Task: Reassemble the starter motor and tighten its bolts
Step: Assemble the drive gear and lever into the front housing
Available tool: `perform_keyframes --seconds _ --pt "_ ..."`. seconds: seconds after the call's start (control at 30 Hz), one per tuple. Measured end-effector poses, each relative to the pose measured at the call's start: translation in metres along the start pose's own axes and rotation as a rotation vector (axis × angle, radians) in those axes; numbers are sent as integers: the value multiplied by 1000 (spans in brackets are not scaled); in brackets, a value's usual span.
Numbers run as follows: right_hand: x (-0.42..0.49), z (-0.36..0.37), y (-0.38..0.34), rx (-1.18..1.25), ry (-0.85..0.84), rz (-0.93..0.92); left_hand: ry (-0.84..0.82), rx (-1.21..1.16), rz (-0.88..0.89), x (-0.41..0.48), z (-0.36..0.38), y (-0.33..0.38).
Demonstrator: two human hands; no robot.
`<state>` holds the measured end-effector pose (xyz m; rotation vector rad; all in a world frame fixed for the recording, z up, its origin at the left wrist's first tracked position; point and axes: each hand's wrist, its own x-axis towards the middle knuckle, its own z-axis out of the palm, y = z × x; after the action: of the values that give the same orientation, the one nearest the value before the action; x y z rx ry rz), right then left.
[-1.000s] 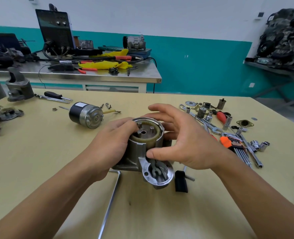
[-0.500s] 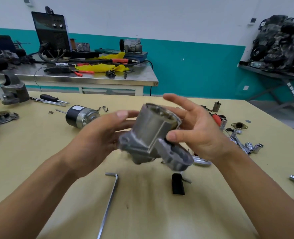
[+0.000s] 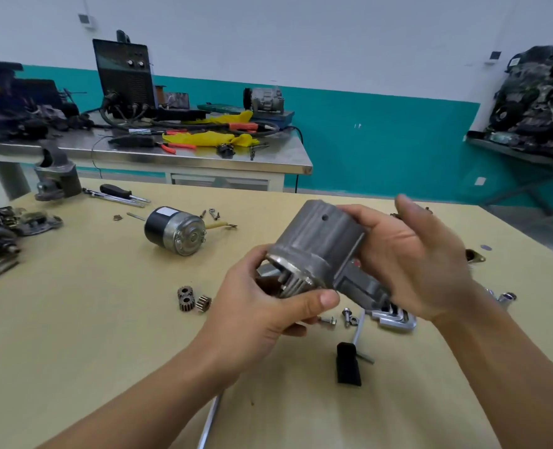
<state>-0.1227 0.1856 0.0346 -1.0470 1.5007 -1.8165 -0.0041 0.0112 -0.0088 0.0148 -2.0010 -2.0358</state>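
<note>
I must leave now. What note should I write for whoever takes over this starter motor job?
Hands: left hand and right hand both hold the gear housing tilted above the table.
Parts: motor body, three small gears and loose bolts lie on the table.
Done: housing and motor body not yet joined.
Left: fit gears, join housing to motor body, tighten bolts.

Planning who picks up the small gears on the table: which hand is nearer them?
Left. The left hand is just right of the gears; the right hand is farther right, beyond the housing.
</note>
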Motion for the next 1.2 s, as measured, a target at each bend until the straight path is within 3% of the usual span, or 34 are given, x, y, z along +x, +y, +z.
perform_keyframes --seconds 0.1,0.33,0.4,0.5,0.63,0.73,0.9,1.2 --pt "6 17 13 -203 165 14 134 68 17 0 1 -1" --pt "14 36 31 0 498 -92 158 530 167 -5 -2 8" --pt "13 39 29 18 546 -177 121 521 240 -9 1 13" --pt "9 37 19 -23 592 -316 -26 269 227 -11 0 19" --pt "4 32 8 -52 582 -448 -256 2 166 -8 -7 20" --pt "2 29 3 -93 586 -508 -322 -106 139 -6 -9 17" --pt "1 24 0 -146 542 -547 -326 -137 157 -4 -3 8" --pt "0 19 -7 -362 264 -532 -240 -102 204 1 -8 -8"
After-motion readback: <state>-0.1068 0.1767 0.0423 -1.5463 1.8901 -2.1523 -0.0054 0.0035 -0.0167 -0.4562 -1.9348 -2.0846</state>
